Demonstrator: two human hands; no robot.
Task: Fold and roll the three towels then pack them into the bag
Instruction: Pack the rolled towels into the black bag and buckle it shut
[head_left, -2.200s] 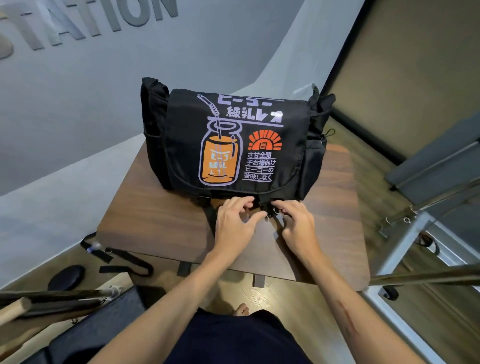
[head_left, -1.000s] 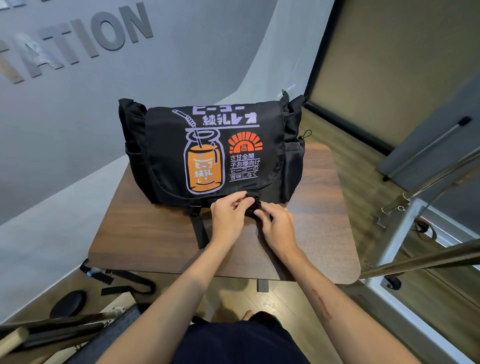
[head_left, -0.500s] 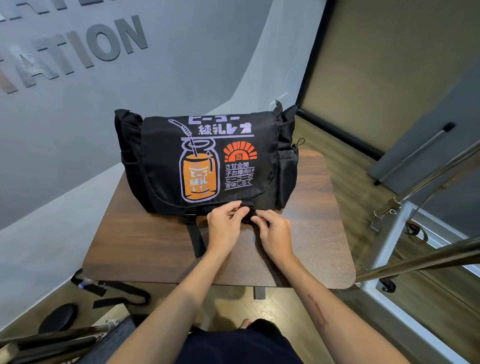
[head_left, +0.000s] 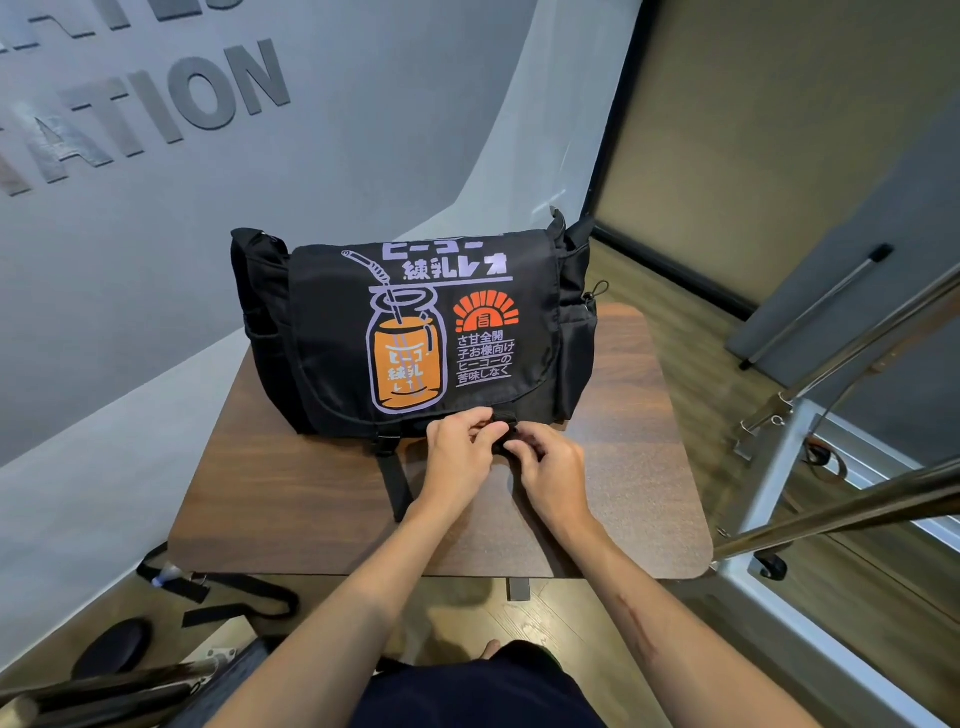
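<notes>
A: On the brown wooden table (head_left: 291, 499), the black printed fabric messenger bag (head_left: 415, 332) is sitting flap down — left hand (head_left: 460, 454) and right hand (head_left: 553, 470) are pinching its black buckle (head_left: 506, 422).

B: No towels showing — probably packed, I'm guessing; only fastening is remaining.

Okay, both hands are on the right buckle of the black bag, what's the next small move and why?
Probably press the buckle halves together until they seat. Both hands, left hand and right hand, pinch it under the closed flap of the bag; no towels show outside.
</notes>
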